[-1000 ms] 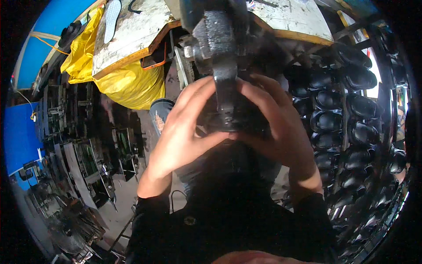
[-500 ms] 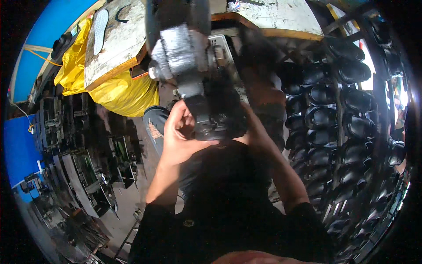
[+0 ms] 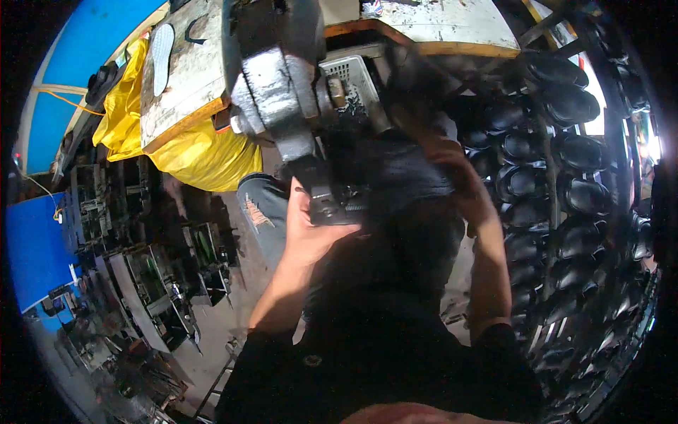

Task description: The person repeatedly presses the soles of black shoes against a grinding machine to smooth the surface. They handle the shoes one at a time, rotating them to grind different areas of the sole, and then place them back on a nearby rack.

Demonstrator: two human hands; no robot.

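In front of me stands a machine with a worn black and silver head, which narrows downward to a dark metal block. My left hand is curled at the lower left of this block. Its index finger points up along the block's side, and its thumb lies along the lower edge. What it grips is hidden in shadow. My right hand is away from the machine, reaching forward on the right beside a blurred dark shape. Motion smears its fingers, so whether they hold that shape is unclear.
Black shoes fill a rack on the right. Behind the machine are a white basket with small dark bits and a stained worktable. A pale insole lies far left, above yellow sheeting. Metal frames crowd the left floor.
My right hand has left the dark block under the machine head and swung outward and forward to the right. My left hand stays at the block. The whole view has shifted slightly.
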